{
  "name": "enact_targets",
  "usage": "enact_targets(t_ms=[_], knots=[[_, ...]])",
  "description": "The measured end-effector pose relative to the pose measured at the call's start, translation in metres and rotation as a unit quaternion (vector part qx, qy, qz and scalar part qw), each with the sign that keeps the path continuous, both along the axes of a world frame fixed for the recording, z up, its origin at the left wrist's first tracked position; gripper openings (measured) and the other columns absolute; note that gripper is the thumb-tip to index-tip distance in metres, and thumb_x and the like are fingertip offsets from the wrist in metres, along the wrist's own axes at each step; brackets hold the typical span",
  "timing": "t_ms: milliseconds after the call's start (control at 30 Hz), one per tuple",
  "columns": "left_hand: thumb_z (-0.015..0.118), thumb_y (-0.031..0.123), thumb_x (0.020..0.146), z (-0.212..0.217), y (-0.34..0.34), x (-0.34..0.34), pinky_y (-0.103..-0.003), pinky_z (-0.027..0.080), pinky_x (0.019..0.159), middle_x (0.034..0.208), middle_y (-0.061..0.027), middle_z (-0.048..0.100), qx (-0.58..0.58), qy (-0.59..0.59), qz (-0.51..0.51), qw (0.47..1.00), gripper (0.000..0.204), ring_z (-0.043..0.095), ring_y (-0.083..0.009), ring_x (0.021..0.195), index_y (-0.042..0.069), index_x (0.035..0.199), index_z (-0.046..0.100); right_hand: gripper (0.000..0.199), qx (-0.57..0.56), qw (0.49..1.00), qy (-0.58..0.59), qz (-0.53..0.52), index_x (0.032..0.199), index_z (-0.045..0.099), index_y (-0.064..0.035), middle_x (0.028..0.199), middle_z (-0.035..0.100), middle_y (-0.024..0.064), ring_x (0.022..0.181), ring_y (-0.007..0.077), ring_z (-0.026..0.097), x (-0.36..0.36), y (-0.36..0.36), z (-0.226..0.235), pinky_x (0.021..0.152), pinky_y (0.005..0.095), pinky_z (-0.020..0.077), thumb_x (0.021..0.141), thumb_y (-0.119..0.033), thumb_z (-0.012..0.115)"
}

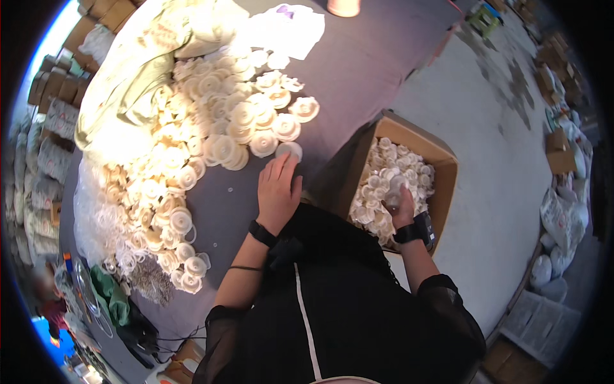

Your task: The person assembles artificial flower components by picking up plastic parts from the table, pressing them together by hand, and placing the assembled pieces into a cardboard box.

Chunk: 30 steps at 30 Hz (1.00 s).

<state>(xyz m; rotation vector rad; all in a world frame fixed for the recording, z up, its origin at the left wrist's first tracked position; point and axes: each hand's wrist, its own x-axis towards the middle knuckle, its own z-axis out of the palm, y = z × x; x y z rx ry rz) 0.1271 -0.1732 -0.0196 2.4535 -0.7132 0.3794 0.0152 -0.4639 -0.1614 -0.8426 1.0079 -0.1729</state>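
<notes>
Overall, reading the view as a clock with its middle as the hub, one left hand (278,195) lies just left of the hub, fingers close together and reaching toward twelve. Their tips touch one whitish disc (290,151) on the purple-grey table (364,64); the thumb stands apart from it. One right hand (402,208) is at three o'clock, its fingers drawn in around one translucent disc (393,193) (slightly blurred, so I cannot tell exactly where each fingertip sits). That disc is over the one open cardboard box (444,185), partly filled with cream-white pieces (368,205), too many and too overlapped to count.

At ten o'clock one large heap of round cream parts (224,115) spreads over the table, likewise beyond counting, and runs down toward eight. One pale green cloth (131,89) lies at its outer side. Two small rings (230,189) lie on the bare tabletop, both between nine and ten or eight and nine. One grey tangled clump (152,280) and one dark green cloth (109,294) are at eight; one orange container (344,6) stands near twelve. Each wrist wears one dark band (261,234).
</notes>
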Motion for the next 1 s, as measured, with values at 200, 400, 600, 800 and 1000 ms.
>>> enact_targets(t_ms=[200,400,600,800,1000], knots=[[0.06,0.015,0.072,-0.011,-0.016,0.019,-0.038,0.036,0.085,0.112,-0.0096,0.049,0.069,-0.006,0.002,0.998,0.044,0.046,-0.0269,0.101,0.005,0.113,0.047,0.061,0.058,0.987,0.114,-0.097,0.134,0.023,-0.0188,0.139,0.017,0.0136,0.118,0.0331,0.034,-0.03,-0.023,-0.039,0.087,0.0534,0.037,0.083,-0.041,0.049],[0.061,0.012,0.071,-0.01,-0.01,0.009,-0.039,0.037,0.083,0.11,-0.0119,0.048,0.059,-0.02,0.06,0.996,0.035,0.044,-0.0301,0.102,0.008,0.105,0.053,0.03,0.03,0.994,-0.047,0.097,0.106,0.051,-0.0043,0.087,0.06,0.0092,0.073,0.0188,0.06,0.011,0.065,0.017,0.063,0.0294,0.0495,0.088,-0.028,0.044],[0.057,0.004,0.07,-0.018,0.004,0.001,-0.04,0.037,0.088,0.113,-0.0134,0.048,0.03,-0.017,0.058,0.998,0.035,0.045,-0.0308,0.106,0.005,0.105,0.053,0.022,0.058,0.928,-0.176,0.324,0.1,0.053,-0.0034,0.077,0.061,0.0093,0.062,0.0171,0.06,0.054,0.119,0.095,0.055,0.0264,0.0499,0.091,-0.02,0.042],[0.058,0.0,0.065,-0.013,0.021,-0.003,-0.036,0.043,0.082,0.105,-0.0123,0.053,-0.006,-0.015,0.007,1.0,0.035,0.051,-0.0299,0.098,0.003,0.099,0.054,0.019,0.075,0.912,-0.194,0.353,0.1,0.053,-0.0039,0.081,0.06,0.0076,0.063,0.015,0.06,0.072,0.146,0.111,0.056,0.0244,0.0486,0.09,-0.016,0.043],[0.06,0.0,0.068,-0.003,0.036,-0.008,-0.033,0.047,0.079,0.098,-0.0109,0.059,-0.061,-0.053,0.009,0.997,0.028,0.056,-0.0268,0.091,0.003,0.095,0.056,0.027,-0.367,0.816,-0.308,0.322,0.112,0.049,-0.0042,0.101,0.054,0.0068,0.088,0.0146,0.055,0.085,0.174,0.118,0.07,0.0238,0.0469,0.086,-0.005,0.048]])
